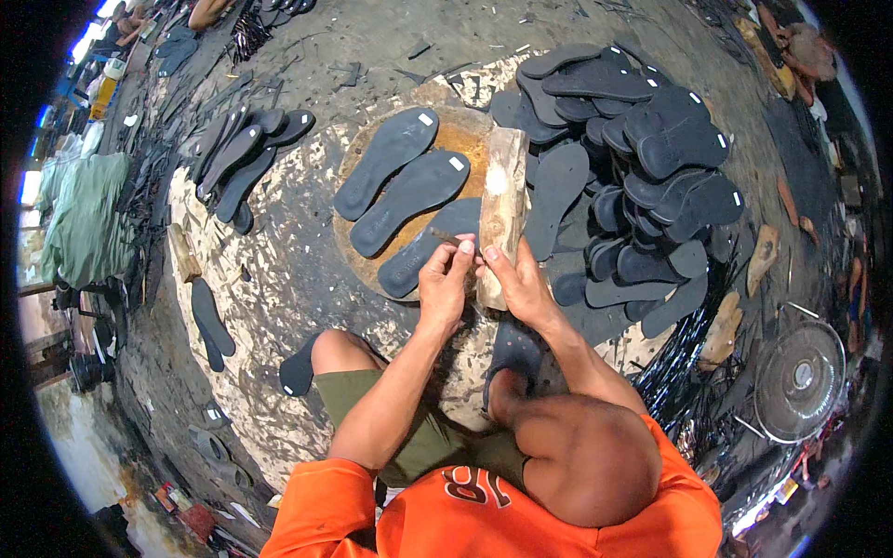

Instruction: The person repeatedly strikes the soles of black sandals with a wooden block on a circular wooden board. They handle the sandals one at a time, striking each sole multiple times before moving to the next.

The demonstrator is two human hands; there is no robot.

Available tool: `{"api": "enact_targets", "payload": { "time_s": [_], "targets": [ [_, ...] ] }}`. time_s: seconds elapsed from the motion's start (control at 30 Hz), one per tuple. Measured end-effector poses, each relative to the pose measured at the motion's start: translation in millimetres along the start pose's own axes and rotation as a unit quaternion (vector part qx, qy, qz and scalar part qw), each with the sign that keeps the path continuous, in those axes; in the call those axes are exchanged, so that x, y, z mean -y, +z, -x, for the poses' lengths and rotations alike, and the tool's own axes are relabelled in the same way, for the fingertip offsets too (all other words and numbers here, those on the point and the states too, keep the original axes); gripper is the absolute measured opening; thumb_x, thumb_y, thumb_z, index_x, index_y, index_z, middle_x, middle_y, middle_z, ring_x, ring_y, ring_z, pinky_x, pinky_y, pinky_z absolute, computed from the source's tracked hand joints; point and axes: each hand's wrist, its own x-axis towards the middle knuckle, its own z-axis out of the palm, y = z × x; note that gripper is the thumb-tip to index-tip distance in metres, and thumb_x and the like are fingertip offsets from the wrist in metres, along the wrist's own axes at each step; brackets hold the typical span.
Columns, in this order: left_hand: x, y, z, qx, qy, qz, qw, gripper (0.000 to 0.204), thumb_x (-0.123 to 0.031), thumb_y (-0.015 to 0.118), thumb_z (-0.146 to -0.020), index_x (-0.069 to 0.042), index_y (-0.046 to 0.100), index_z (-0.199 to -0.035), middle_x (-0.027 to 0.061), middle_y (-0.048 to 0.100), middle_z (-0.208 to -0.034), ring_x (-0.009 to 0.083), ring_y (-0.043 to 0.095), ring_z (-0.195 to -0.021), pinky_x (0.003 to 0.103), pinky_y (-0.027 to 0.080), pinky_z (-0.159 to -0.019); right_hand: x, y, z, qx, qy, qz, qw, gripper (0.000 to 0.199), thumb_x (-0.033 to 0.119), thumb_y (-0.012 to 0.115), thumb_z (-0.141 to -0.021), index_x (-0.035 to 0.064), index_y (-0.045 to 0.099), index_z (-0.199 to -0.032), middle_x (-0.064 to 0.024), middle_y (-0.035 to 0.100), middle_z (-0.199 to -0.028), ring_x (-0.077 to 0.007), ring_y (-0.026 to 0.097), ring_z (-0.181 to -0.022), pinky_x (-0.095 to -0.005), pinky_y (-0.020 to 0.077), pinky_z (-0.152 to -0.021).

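My right hand (526, 284) is closed round the lower end of a rough wooden block (504, 181). My left hand (446, 284) is beside it, thumb and fingers pinching a thin dark rod (444, 236) whose kind I cannot make out. Just beyond my hands lies a round wooden board (352, 244). It bears three black shoe soles: a far one (386, 163), a middle one (409, 203) and a near one (409, 265). The two farther soles each show a small white rectangle at one end. The block hides part of the near sole.
A big heap of black soles (674, 144) rises right of the board. A smaller bunch (244, 158) lies to the left, with a wood piece (183, 253) nearer me. At the right stands a round fan (800, 381). Dark scraps litter the floor; my knees are close below.
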Motion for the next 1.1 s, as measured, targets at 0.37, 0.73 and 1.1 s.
{"api": "enact_targets", "payload": {
  "time_s": [0.37,0.73,1.1],
  "targets": [
    [2,-11,-70,-0.004,0.178,-0.279,0.944,0.025,-0.025,0.064,-0.102,-0.002,0.070,-0.111,0.0112,0.076,-0.096,0.0152,0.069,-0.089,0.033,0.053,-0.079,-29,-66,-2,0.038,0.146,0.036,0.988,0.051,0.035,0.060,-0.105,-0.0033,0.047,-0.135,-0.0092,0.061,-0.108,-0.0132,0.064,-0.082,-0.0285,0.0564,-0.068],
    [3,-9,-72,0.003,0.173,-0.297,0.939,0.026,-0.027,0.067,-0.101,-0.002,0.071,-0.107,0.0117,0.075,-0.096,0.0201,0.070,-0.088,0.034,0.052,-0.081,-2,-65,-1,0.029,0.144,0.066,0.987,0.053,0.035,0.061,-0.103,-0.0077,0.053,-0.132,-0.0128,0.067,-0.111,-0.0170,0.066,-0.091,-0.0323,0.0529,-0.082],
    [22,-2,-67,0.008,0.391,-0.332,0.858,0.015,-0.009,0.073,-0.091,-0.002,0.071,-0.103,0.0151,0.069,-0.098,0.0343,0.065,-0.094,0.042,0.052,-0.083,146,-39,49,-0.024,-0.177,0.084,0.980,0.043,0.040,0.055,-0.105,0.0004,0.058,-0.122,-0.0148,0.067,-0.090,-0.0254,0.069,-0.082,-0.0394,0.0594,-0.078]
  ]
}}
